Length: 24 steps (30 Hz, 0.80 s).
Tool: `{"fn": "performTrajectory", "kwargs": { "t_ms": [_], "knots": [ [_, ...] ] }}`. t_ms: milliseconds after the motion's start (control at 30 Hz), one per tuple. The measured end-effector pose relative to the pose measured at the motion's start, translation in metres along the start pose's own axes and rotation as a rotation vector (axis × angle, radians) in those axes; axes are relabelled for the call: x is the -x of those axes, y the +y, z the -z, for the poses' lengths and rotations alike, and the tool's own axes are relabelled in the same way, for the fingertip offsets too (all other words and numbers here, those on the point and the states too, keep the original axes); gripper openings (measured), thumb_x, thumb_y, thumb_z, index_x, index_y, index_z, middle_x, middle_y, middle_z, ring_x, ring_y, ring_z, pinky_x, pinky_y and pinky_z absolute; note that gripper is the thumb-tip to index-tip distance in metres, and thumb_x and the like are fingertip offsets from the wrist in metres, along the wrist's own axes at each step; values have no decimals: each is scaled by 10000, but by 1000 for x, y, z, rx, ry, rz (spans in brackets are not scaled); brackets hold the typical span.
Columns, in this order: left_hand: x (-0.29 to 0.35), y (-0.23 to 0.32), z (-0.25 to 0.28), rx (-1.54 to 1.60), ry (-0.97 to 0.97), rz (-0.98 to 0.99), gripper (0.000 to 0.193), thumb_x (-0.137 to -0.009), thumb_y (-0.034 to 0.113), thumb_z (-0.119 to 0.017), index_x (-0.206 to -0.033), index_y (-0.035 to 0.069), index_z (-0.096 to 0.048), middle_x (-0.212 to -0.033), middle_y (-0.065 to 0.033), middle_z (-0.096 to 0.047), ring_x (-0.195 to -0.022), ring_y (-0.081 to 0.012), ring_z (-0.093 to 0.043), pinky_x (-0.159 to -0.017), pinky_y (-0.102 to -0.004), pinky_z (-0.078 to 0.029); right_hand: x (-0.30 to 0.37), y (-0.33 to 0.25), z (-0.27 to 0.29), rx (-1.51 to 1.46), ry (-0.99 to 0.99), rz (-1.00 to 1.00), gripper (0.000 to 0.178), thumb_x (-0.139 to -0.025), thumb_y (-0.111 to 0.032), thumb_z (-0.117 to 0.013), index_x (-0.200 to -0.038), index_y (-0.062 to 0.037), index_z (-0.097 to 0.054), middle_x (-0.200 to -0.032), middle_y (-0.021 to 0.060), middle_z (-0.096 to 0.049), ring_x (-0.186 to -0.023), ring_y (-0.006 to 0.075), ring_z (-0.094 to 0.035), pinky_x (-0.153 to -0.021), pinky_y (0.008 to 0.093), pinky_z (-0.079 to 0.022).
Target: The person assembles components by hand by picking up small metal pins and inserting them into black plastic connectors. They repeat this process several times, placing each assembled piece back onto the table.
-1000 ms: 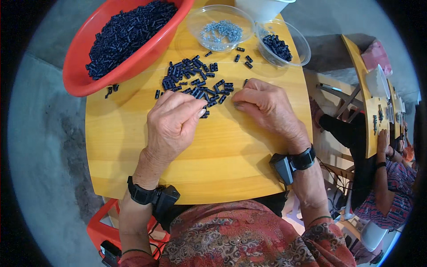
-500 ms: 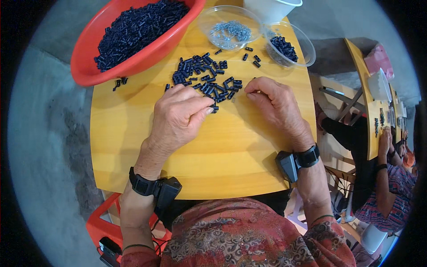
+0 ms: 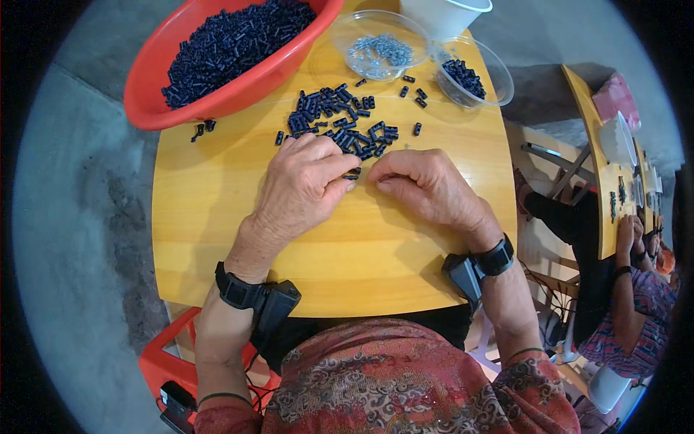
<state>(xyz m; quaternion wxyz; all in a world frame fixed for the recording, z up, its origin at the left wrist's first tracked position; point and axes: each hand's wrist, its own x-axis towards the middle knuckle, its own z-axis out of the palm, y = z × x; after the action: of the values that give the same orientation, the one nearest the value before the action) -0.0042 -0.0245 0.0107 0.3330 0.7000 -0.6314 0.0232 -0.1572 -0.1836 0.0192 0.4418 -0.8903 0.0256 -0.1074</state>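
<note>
My left hand is closed, pinching a small black plastic connector piece between thumb and forefinger over the wooden table. Just to its right is my right hand, thumb and forefinger pressed together; anything in that pinch is too small to make out. A slight gap separates the two sets of fingertips. Beyond them lies a loose heap of similar black pieces, partly covered by my left hand. One single black piece rests apart, right of the heap.
A red basin full of black pieces stands at the far left. At the back are a clear bowl of small silvery parts, a clear bowl of black pieces and a white container. Another person sits at a table on the right.
My right hand has moved left and nearer to me, close to my left fingertips. The single black piece right of the heap now shows where that hand was. My left hand keeps its pinch.
</note>
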Motion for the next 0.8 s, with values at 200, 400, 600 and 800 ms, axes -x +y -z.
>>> {"fn": "performTrajectory", "kwargs": {
  "t_ms": [200,400,600,800],
  "knots": [
    [0,-5,3,88,47,38,173,-680,61,-742,-846,57,-692,-784,-69,-620,-775,-261,-606,-699,-385,-485,-1,10,0,-186,1,-92,117,-849,-62,-640,-952,-15,-667,-814,83,-693,-772,147,-648,-725,285,-512],
    [1,-16,6,145,98,107,131,-709,54,-732,-836,60,-702,-775,-69,-636,-771,-256,-620,-695,-372,-490,-3,15,0,-266,-13,-123,117,-860,-64,-643,-961,-14,-674,-801,43,-689,-767,86,-607,-731,259,-498],
    [-1,-6,0,2,47,-28,145,-705,48,-736,-845,70,-707,-767,-56,-614,-761,-241,-603,-689,-350,-466,-5,14,0,-254,-34,-162,110,-859,-65,-648,-953,-12,-667,-804,41,-684,-763,85,-604,-719,259,-493],
    [1,-9,-3,-51,-5,-45,176,-695,70,-735,-866,85,-698,-813,-40,-613,-800,-227,-587,-717,-356,-437,-3,9,1,-161,-22,-141,113,-854,-68,-655,-954,-16,-655,-800,54,-678,-759,114,-617,-712,263,-494]
  ]
}}
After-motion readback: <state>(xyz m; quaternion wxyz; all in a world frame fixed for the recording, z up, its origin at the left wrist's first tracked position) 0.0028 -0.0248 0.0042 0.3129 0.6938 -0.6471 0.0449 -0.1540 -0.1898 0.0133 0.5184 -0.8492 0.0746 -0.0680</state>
